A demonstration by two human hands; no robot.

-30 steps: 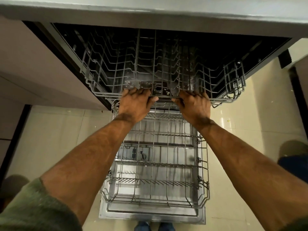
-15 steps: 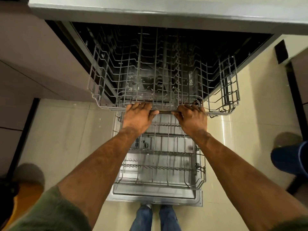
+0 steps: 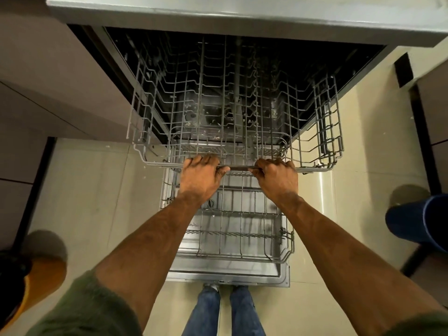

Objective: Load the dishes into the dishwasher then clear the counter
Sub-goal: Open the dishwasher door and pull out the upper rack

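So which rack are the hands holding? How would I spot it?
Find the open dishwasher under the grey counter. Two wire racks stick out of it, one above the other. It is the top rack: the left hand and right hand grip its front bar, while the lower rack sits over the door with no hand on it.

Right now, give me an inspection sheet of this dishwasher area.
Surface: counter edge only; its top is out of view.
Job's things: upper rack pulled partway out, lower rack out over the open door; no dishes seen in either.
Clutter: nothing seen.
Grippers: left hand and right hand both grip the upper rack's front rim.
Cables: nothing seen.
Surroundings: tiled floor, cabinet on the left, blue object at right, orange object at lower left.
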